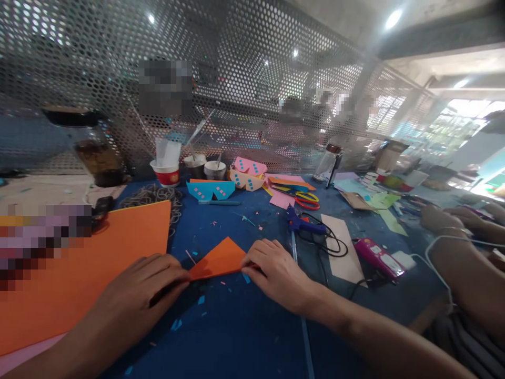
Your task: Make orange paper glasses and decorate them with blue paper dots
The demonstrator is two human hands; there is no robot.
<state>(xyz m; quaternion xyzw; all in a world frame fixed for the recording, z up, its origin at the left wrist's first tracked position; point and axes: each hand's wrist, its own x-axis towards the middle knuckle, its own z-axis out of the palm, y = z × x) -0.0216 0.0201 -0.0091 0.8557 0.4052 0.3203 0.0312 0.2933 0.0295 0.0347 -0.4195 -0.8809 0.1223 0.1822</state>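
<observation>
A folded orange paper triangle lies between my hands on the blue tabletop, its point away from me. The fingers of my left hand are closed on its left corner. At the right corner, my right hand pinches the paper between thumb and fingers. A large orange sheet lies under and beyond my left hand. Beyond the triangle are a blue folded paper piece with small pink squares and a teal pen. Paper scraps are scattered nearby.
To the right lie a blue glue gun with a black cord, scissors, beige paper and a magenta device. Paper cups stand before a perforated metal screen. Another person's arm rests at far right.
</observation>
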